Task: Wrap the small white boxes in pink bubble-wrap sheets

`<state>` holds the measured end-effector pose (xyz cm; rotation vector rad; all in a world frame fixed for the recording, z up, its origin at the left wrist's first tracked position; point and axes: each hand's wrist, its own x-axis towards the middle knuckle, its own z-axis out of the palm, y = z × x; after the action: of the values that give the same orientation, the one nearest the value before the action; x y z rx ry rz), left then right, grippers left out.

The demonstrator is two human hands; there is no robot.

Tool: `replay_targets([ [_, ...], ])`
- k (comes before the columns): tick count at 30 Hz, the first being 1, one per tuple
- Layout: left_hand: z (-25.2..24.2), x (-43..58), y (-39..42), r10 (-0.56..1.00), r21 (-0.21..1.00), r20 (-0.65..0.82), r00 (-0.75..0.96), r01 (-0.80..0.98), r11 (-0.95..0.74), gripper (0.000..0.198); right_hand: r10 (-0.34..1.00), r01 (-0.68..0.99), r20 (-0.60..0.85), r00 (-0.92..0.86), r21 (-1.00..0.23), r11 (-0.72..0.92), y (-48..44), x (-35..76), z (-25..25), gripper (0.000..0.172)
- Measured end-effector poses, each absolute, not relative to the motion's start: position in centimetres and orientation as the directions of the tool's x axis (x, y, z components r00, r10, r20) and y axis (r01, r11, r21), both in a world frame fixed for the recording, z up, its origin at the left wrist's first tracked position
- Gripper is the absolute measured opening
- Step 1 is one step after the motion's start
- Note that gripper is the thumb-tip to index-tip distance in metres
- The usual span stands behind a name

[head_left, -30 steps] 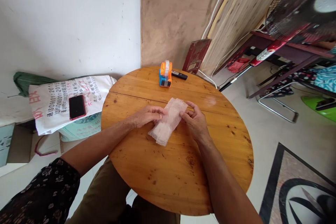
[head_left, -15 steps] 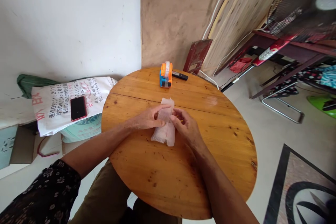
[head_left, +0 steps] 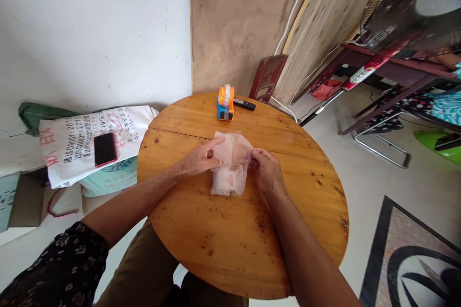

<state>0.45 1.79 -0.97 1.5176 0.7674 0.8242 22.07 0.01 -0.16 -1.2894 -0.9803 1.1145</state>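
Note:
A pale, see-through plastic bag (head_left: 230, 165) with something whitish inside lies near the middle of a round wooden table (head_left: 234, 240). My left hand (head_left: 196, 158) grips the bag's left edge with the thumb on top. My right hand (head_left: 268, 170) pinches its right edge. The bag's upper part is spread wide between both hands. What the bag holds is too unclear to name.
An orange and blue tape dispenser (head_left: 225, 101) and a black remote (head_left: 244, 103) sit at the table's far edge. A phone (head_left: 104, 149) rests on a printed white sack (head_left: 86, 141) to the left. A fan (head_left: 414, 5), a dark bench and chairs stand on the right.
The bag was long and slanted, then folded up narrow between my hands. Now its top is pulled open and wider. Both hands have stayed on it.

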Motion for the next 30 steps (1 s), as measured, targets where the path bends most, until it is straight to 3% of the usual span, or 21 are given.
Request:
replay_targets([
  [3, -1.0, 0.5, 2.4, 0.888, 0.996, 0.083, 0.452, -0.046, -0.07, 0.073, 0.978, -0.154, -0.141, 0.155, -0.981, -0.117, 0.1, 22.3, 0.0, 0.026],
  [6, -1.1, 0.3, 2.7, 0.915, 0.994, 0.106, 0.389, -0.017, -0.108, 0.065, 0.983, -0.106, -0.141, 0.12, -0.986, -0.129, 0.2, 22.6, -0.2, 0.026],
  [9, -1.0, 0.2, 2.6, 0.937, 0.994, 0.088, 0.339, 0.038, -0.107, 0.066, 0.984, 0.029, -0.048, 0.17, -0.998, -0.053, 0.2, 22.7, -0.4, 0.027],
  [13, -0.5, 0.3, 2.1, 0.929, 0.988, 0.088, 0.36, 0.09, -0.128, 0.073, 0.965, 0.208, 0.124, 0.23, -0.975, 0.075, 0.0, 22.4, -0.4, 0.044],
  [18, 0.0, 0.3, 1.4, 0.907, 0.942, 0.171, 0.384, 0.206, -0.265, 0.084, 0.966, 0.284, 0.133, 0.221, -0.956, 0.067, -0.1, 22.0, -0.8, 0.058],
  [24, 0.1, 0.3, 1.0, 0.866, 0.843, 0.194, 0.461, 0.373, -0.387, 0.101, 0.952, 0.315, 0.193, 0.236, -0.942, 0.113, 0.5, 22.8, -1.1, 0.036],
  [28, -0.1, 0.2, 1.0, 0.821, 0.824, 0.185, 0.539, 0.371, -0.429, 0.099, 0.949, 0.282, 0.232, 0.213, -0.945, 0.167, -0.2, 22.3, -0.1, 0.021],
  [30, -0.2, 0.2, 1.0, 0.789, 0.824, 0.205, 0.579, 0.333, -0.459, 0.094, 0.967, 0.309, 0.214, 0.142, -0.937, 0.162, -0.7, 21.6, 0.4, 0.024],
])
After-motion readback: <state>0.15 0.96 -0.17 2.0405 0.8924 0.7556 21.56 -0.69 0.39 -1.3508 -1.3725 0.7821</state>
